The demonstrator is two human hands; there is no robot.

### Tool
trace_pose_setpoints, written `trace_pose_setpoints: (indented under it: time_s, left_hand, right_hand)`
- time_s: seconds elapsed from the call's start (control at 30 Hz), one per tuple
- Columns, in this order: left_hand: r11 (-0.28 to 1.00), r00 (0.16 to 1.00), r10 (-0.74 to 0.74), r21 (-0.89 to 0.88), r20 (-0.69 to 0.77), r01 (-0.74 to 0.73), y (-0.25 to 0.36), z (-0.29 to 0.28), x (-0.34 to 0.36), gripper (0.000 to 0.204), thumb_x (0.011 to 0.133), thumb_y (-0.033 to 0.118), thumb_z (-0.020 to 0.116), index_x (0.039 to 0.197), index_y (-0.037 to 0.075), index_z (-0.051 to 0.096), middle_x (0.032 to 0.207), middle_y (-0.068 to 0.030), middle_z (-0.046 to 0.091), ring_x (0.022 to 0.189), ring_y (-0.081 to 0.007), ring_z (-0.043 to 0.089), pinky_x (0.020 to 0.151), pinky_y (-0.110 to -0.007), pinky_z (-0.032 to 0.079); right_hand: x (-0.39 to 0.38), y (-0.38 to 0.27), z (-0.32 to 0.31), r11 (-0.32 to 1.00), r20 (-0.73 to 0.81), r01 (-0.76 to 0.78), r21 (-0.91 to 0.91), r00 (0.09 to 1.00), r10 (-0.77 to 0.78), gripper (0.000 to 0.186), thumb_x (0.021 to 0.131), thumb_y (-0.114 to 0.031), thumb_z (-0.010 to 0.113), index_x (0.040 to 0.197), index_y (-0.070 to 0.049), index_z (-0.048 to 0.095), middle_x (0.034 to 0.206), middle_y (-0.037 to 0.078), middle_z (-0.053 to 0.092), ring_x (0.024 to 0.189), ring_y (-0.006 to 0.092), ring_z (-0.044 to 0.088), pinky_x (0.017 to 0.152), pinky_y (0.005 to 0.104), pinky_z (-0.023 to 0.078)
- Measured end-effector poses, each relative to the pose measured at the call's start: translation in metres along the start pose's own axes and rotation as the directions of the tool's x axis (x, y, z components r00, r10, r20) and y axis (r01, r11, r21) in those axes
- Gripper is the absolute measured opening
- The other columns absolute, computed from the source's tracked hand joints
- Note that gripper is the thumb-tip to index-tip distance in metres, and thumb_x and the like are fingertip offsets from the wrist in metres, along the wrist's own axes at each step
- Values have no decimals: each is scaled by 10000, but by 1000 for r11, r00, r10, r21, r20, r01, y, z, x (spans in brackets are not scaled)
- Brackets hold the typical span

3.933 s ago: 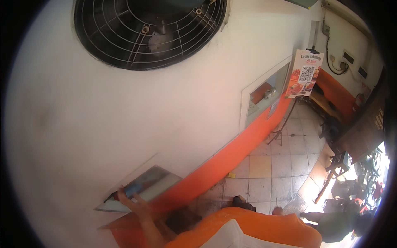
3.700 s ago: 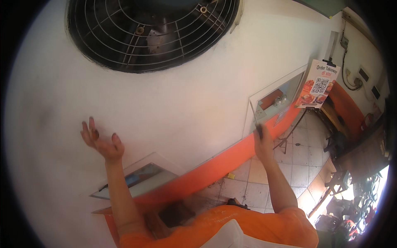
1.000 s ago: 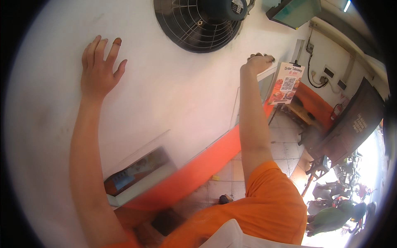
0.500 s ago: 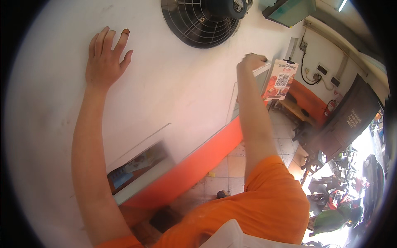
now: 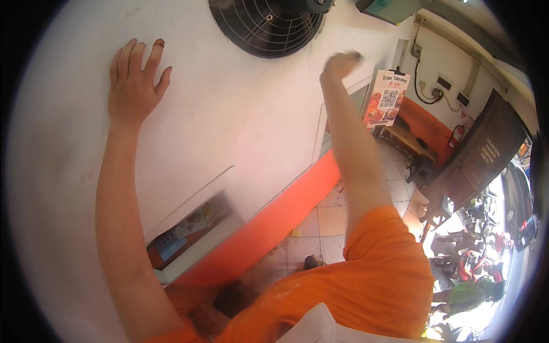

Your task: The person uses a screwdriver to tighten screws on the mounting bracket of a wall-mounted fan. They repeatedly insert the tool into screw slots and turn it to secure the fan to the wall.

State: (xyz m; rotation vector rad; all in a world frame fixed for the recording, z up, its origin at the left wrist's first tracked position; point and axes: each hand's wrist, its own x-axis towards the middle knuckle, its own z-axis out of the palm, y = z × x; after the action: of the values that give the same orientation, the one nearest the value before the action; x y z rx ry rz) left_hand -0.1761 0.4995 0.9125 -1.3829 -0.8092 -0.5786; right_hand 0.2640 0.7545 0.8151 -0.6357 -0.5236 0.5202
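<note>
Bare white wall [image 5: 229,114] between left hand [image 5: 134,80] and right hand [image 5: 338,62]: open passage. Black fan [image 5: 266,26] blocks 12 o'clock. Poster [image 5: 386,98] crowds right hand at 4 o'clock. Recessed window [image 5: 189,226] interrupts wall at 6 o'clock.

You have one view only, from the left head camera, tilted up along a white wall [image 5: 240,126] at arm's reach. Your left hand [image 5: 134,80] lies flat on it; above and right of its fingertips sits a black fan [image 5: 266,26]. Your right hand [image 5: 338,63] presses just right of the fan.
</note>
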Motion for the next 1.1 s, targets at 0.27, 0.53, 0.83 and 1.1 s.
trace_pose_setpoints:
  time_s: [0.27,0.53,0.83,1.1]
  left_hand:
    - [1000,999,7,5,33,-7,1,-3,1,527,976,365,705,1454,177,585,1341,-82,553,1362,-298,503,1168,-495,414]
    - [999,999,43,5,5,-43,-1,0,1,526,1011,344,668,1494,173,549,1339,-100,542,1359,-316,499,1159,-511,413]
    - [998,998,59,6,6,-59,-2,2,2,506,1020,331,646,1489,168,552,1345,-102,545,1359,-321,502,1153,-520,423]
    - [997,997,47,55,55,-50,-2,3,2,495,1024,330,639,1488,178,562,1362,-103,543,1372,-309,497,1170,-517,406]
  right_hand:
    - [-24,-18,4,965,206,-257,-55,943,263,340,1118,-372,445,1087,-77,612,757,60,618,524,175,513,496,336,426]
    - [4,13,-3,994,3,110,-14,994,-110,356,1114,-299,468,1163,-21,686,899,55,707,782,173,636,665,378,491]
    - [-8,-19,-12,706,461,233,-669,875,148,296,1080,-203,467,1045,-50,718,941,140,776,859,295,742,756,425,565]
    - [-42,-44,-3,995,-48,-8,98,999,13,344,1116,-356,429,1054,-55,585,783,72,604,632,198,531,558,349,419]
